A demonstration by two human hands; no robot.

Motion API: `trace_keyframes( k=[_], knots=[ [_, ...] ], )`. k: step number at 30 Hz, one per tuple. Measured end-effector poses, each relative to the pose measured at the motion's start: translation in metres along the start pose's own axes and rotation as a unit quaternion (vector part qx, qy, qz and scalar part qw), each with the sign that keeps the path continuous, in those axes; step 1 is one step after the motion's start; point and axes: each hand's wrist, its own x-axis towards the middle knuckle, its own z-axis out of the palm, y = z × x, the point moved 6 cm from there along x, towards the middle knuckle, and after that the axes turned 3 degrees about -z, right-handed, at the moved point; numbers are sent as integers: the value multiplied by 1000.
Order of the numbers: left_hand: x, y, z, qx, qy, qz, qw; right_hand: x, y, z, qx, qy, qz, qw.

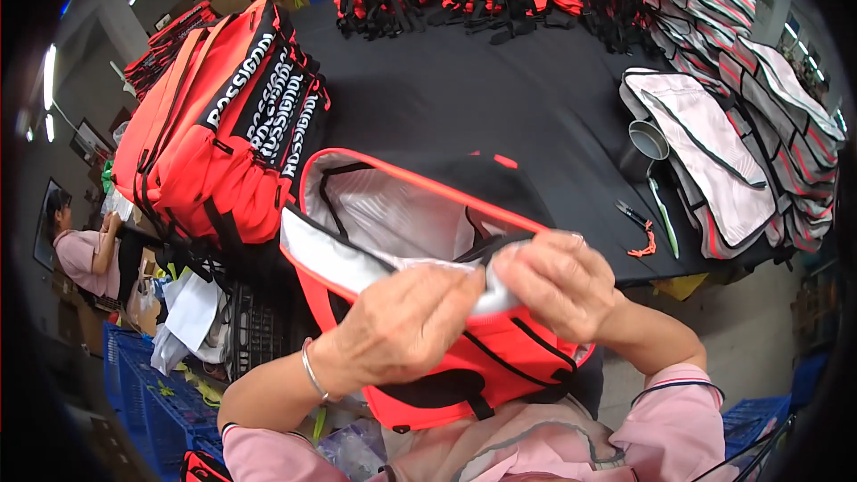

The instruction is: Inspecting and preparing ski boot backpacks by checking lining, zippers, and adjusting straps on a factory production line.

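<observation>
From my end, I see the red bag [513, 353] gaping at the near edge of the table [384, 98], the left hand [402, 321] and right hand [558, 281] both pinched closed on its pale-lined rim. I judge it partway: red side out, not yet zipped; the red pile [183, 134] looks finished, the pale stack [714, 156] seemingly waiting.
</observation>
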Motion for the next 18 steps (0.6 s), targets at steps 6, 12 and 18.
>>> trace_keyframes(
  k=[6, 12, 18],
  knots=[
    [-47, 40, 15, -157, -153, -5, 976, -34, -40, -4, 331, -234, 89, 910],
    [-81, 52, 34, -343, -244, -51, 906, -68, -70, 25, 606, -392, 247, 646],
    [-86, 23, 33, -367, -208, -76, 904, -76, -74, 48, 706, -415, 377, 431]
  ],
)
